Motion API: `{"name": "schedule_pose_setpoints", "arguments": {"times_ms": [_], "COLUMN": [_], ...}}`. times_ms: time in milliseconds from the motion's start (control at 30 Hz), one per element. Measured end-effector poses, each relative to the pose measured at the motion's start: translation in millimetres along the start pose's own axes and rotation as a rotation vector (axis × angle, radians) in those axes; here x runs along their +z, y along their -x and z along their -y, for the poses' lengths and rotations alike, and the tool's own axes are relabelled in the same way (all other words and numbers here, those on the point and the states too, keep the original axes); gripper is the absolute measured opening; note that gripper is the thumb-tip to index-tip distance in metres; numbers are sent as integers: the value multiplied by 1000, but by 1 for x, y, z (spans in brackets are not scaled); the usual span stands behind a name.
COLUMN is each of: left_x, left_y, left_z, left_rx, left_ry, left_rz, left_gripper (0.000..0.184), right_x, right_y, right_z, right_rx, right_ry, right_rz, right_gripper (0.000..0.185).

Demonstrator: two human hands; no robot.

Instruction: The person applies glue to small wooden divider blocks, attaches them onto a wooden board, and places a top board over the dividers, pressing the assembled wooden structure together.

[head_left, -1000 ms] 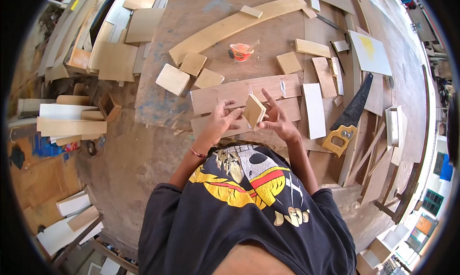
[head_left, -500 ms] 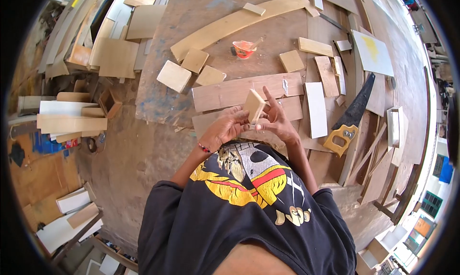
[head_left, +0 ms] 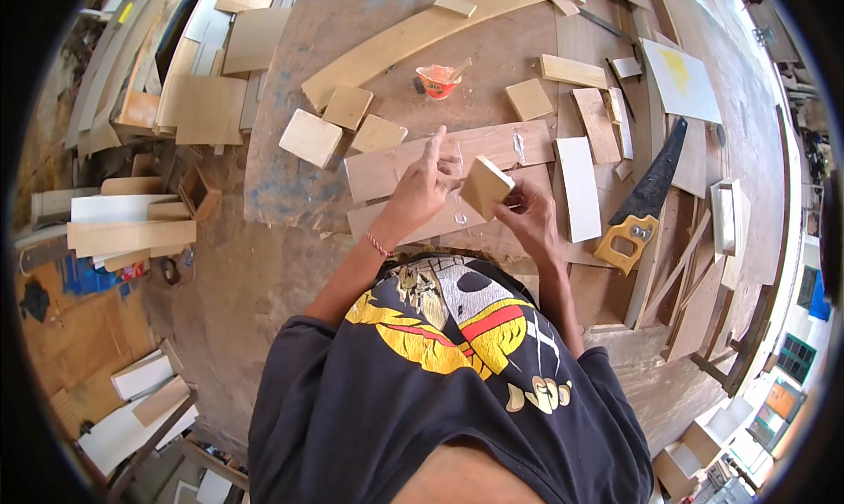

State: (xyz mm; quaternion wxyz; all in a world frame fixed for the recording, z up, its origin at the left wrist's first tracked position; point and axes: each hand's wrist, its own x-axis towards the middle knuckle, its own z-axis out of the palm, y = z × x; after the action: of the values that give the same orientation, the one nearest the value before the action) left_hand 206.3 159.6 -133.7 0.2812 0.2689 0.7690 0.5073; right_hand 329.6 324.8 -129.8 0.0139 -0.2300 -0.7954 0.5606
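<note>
My right hand [head_left: 532, 216] pinches a small square wooden block [head_left: 485, 188] by its right edge, tilted above the planks. To its left, my left hand [head_left: 420, 192] has come away from the block, its index finger stretched out and the others partly bent; nothing shows in it. Beneath the hands lie a reddish-brown plank [head_left: 387, 169] and a nearer plank [head_left: 369, 220], partly hidden by my hands. A whitish glue-like smear [head_left: 519, 147] marks the far plank, and a clear blob [head_left: 460, 217] sits on the near one. An orange-red cup [head_left: 437, 81] with a stick in it stands beyond.
A handsaw [head_left: 652, 188] with a wooden handle lies to the right, beside a white board [head_left: 578, 188]. Several small blocks, such as this pale one [head_left: 310, 137], sit at the left. A long curved board [head_left: 396, 47] crosses the far side. Stacked offcuts [head_left: 132, 232] stand far left.
The block, between both hands before, is now in my right hand alone, slightly nearer the right. My left hand has moved away from it and up, index finger extended.
</note>
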Motion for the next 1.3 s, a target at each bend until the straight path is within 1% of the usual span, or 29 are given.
{"name": "schedule_pose_setpoints", "arguments": {"times_ms": [33, 67, 100, 133, 167, 233, 300, 367, 433, 567, 633, 867, 933, 967, 1033, 1067, 1133, 1233, 1300], "left_x": [4, 6, 7, 8, 9, 9, 9, 10, 9, 16, 17, 14, 14, 14, 12, 12, 12, 8, 12], "left_y": [3, 9, 19, 29, 39, 54, 60, 62, 62, 60, 59, 58, 57, 57, 56, 56, 56, 57, 52], "left_z": [6, 13, 20, 26, 29, 35, 44, 49, 51, 64, 70, 73, 69, 68, 66, 67, 67, 55, 56], "left_rx": [52, 51, 124, 192, 183, 220, 220, 225, 228, 272, 259, 254, 311, 309, 290, 288, 261, 245, 269], "left_ry": [-83, -79, -220, -360, -355, -495, -526, -555, -592, -648, -667, -635, -618, -616, -565, -563, -576, -551, -509], "left_rz": [-88, -90, -132, -174, -178, -138, -117, -101, -55, -76, -35, -5, -82, -84, -58, -59, -22, 21, 4], "left_gripper": [75, 75, 76, 77, 77, 81, 83, 85, 83, 76, 92, 90, 63, 63, 69, 69, 93, 95, 97], "right_x": [5, 14, 24, 34, 40, 49, 55, 61, 63, 70, 72, 76, 76, 77, 78, 78, 79, 80, 80], "right_y": [6, 13, 20, 26, 30, 35, 34, 33, 32, 30, 30, 26, 25, 25, 24, 24, 24, 24, 23], "right_z": [-2, -6, -12, -23, -30, -39, -44, -43, -42, -37, -38, -39, -37, -36, -36, -37, -36, -36, -36], "right_rx": [1, -61, -123, -167, -163, -248, -242, -311, -314, -306, -304, -333, -331, -329, -323, -315, -298, -268, -256], "right_ry": [2, 47, 93, 24, 28, 136, 146, 181, 221, 262, 269, 268, 274, 278, 286, 292, 294, 308, 320], "right_rz": [2, -162, -323, -359, -349, -333, -293, -315, -310, -315, -300, -297, -297, -300, -296, -296, -295, -293, -291], "right_gripper": [28, 26, 24, 22, 22, 23, 23, 21, 22, 22, 23, 23, 23, 22, 22, 22, 22, 21, 21]}}
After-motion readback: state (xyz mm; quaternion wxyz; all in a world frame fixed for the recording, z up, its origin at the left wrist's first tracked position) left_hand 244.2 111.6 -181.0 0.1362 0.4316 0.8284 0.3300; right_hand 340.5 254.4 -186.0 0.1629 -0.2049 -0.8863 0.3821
